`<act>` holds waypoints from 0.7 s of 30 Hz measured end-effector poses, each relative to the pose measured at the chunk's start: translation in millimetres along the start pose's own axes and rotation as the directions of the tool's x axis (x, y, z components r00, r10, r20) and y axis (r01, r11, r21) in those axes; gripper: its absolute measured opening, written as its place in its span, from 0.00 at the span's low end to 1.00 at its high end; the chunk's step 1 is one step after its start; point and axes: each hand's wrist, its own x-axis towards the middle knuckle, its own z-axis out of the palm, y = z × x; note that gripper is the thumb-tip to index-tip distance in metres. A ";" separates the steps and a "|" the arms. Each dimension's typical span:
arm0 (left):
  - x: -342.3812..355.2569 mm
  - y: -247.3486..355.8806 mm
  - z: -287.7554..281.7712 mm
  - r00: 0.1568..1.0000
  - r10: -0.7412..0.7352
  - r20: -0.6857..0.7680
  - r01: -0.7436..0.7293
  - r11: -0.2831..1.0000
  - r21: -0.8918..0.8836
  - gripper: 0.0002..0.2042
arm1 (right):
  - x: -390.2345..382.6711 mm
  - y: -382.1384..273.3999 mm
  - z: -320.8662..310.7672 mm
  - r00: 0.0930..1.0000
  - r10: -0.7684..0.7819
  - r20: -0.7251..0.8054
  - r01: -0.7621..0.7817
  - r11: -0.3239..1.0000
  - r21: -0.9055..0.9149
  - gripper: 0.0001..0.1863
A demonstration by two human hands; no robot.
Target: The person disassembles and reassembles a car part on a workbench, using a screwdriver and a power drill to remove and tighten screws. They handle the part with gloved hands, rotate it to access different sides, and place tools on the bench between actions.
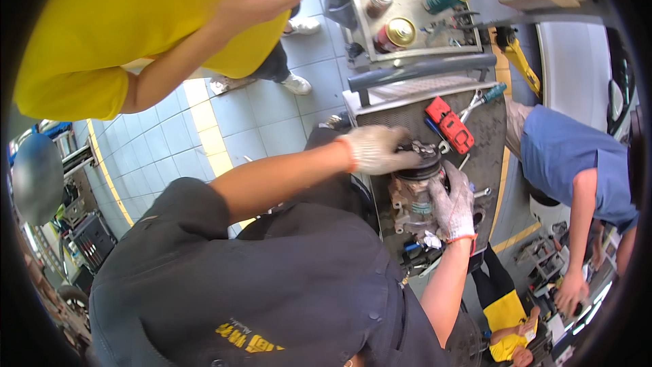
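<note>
My left hand [382,151] in a white knit glove is over the top of a metal compressor-like part [406,207] with a black pulley [424,162]; its fingers are blurred. My right hand [451,200], in a stained gray-white glove, grips the right side of that part. The part stands on a dark textured cart top [377,122]. Just beyond it lie a red plastic case [449,124], wrenches [470,105] and a teal-handled tool [494,92]. Small tools [421,251] lie near its base.
A person in yellow [156,13] stands at upper left holding a flat object. A metal tray [375,53] with spray cans stands beyond the cart. A person in blue [570,156] bends at right. Another person in yellow [501,312] is at lower right. Tool racks [81,245] line the left.
</note>
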 end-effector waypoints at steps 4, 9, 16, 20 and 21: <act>49.2 46.0 -3.4 0.963 -0.096 0.254 0.064 0.989 0.131 0.58 | -1.6 14.6 0.3 0.997 0.039 0.068 -0.045 0.994 0.102 0.36; 90.0 39.2 10.6 0.860 -0.055 0.507 0.144 0.980 -0.138 0.42 | -3.9 27.4 15.7 0.999 -0.010 -0.034 0.013 0.995 0.102 0.34; 87.5 -22.1 16.8 0.912 0.166 0.376 -0.170 0.985 -0.024 0.58 | -3.7 45.0 22.4 0.994 -0.064 -0.086 0.076 0.986 0.146 0.34; 29.4 -43.4 28.9 0.989 0.134 0.063 -0.136 0.990 0.036 0.42 | 6.3 38.8 18.5 0.991 -0.118 -0.066 0.124 0.988 0.090 0.36; 8.3 -54.8 32.6 0.999 0.001 0.052 0.007 0.986 -0.164 0.41 | 5.8 34.3 15.8 0.987 -0.145 -0.062 0.151 0.984 0.095 0.36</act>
